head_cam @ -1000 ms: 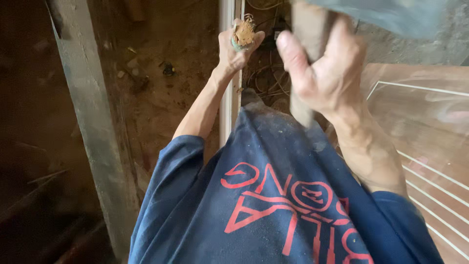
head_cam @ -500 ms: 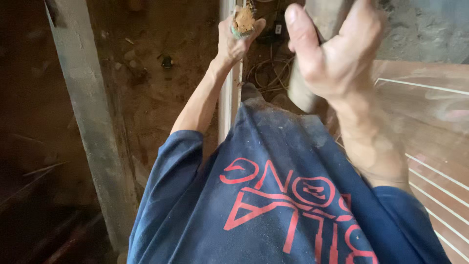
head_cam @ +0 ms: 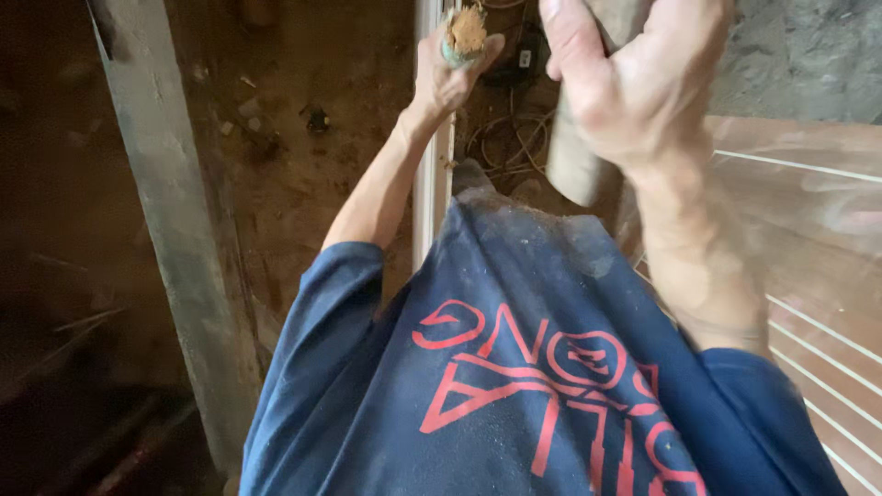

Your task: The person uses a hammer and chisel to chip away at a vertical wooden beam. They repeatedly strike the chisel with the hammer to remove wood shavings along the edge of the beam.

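Two hands are working close above a dusty blue shirt (head_cam: 551,367), hemmed between a grey post (head_cam: 175,230) and a ribbed wooden panel (head_cam: 808,230), with dirt floor (head_cam: 303,156) lying open beyond. Left hand (head_cam: 447,78) is pinching a splintered-topped chisel (head_cam: 462,35) against a pale strip (head_cam: 432,174); right hand (head_cam: 638,83) is gripping a smooth wooden handle (head_cam: 579,170), fingers wrapped tight.

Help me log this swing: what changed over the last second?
The right hand rose with the wooden mallet handle, moving up and closer to the camera, its grip unchanged. The left hand shifted slightly up the picture. It kept its hold on the chisel with a frayed wooden end against the white upright strip. The grey post stayed put.
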A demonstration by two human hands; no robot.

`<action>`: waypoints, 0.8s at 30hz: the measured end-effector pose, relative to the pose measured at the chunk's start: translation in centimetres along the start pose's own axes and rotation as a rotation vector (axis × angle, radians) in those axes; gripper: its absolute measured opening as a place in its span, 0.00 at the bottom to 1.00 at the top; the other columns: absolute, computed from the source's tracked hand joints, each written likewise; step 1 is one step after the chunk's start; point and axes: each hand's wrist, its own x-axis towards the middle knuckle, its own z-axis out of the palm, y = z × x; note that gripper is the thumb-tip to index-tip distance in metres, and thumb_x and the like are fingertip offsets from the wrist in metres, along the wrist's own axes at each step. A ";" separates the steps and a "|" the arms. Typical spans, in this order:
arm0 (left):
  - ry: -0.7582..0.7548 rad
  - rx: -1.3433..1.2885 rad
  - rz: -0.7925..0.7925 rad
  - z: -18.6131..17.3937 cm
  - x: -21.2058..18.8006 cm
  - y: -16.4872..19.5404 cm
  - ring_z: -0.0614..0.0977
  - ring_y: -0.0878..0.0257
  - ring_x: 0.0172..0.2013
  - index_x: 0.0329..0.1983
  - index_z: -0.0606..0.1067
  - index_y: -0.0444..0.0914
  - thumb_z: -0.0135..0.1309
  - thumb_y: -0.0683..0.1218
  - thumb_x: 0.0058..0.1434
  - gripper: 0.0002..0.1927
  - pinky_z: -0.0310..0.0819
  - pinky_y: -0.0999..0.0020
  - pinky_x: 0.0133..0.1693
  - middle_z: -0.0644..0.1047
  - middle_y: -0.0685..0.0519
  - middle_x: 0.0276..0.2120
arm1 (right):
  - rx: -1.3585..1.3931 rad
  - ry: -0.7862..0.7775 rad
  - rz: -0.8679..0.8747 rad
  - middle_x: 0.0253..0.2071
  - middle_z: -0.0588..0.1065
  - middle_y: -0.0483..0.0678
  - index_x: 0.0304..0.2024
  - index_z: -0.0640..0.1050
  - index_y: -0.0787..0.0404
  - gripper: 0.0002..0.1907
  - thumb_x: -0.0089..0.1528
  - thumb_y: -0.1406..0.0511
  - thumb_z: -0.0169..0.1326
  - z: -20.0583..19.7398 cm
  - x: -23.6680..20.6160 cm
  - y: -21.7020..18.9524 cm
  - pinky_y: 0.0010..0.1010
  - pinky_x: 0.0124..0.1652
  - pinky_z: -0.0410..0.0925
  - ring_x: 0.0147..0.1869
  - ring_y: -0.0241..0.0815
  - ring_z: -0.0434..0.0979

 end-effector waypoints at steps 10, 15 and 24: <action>0.074 -0.233 0.176 -1.1 -0.3 1.4 0.82 0.56 0.36 0.47 0.76 0.35 0.67 0.48 0.65 0.16 0.82 0.64 0.40 0.82 0.48 0.36 | -0.031 -0.357 0.582 0.30 0.77 0.49 0.40 0.71 0.67 0.14 0.64 0.62 0.57 2.0 -1.6 4.3 0.28 0.21 0.77 0.25 0.41 0.81; -0.003 0.036 0.057 -0.9 0.4 -0.2 0.84 0.62 0.33 0.44 0.77 0.38 0.66 0.53 0.67 0.16 0.82 0.69 0.37 0.83 0.51 0.33 | 0.164 0.052 -0.134 0.27 0.74 0.48 0.43 0.72 0.71 0.10 0.75 0.67 0.52 0.8 0.8 4.6 0.27 0.24 0.74 0.26 0.38 0.80; 0.081 -0.133 0.243 0.0 -0.4 -0.4 0.85 0.58 0.45 0.55 0.73 0.38 0.66 0.54 0.64 0.23 0.82 0.63 0.47 0.82 0.49 0.45 | 0.014 -0.358 0.462 0.26 0.73 0.42 0.40 0.71 0.66 0.13 0.62 0.63 0.57 4.0 -0.6 3.2 0.26 0.19 0.74 0.21 0.35 0.78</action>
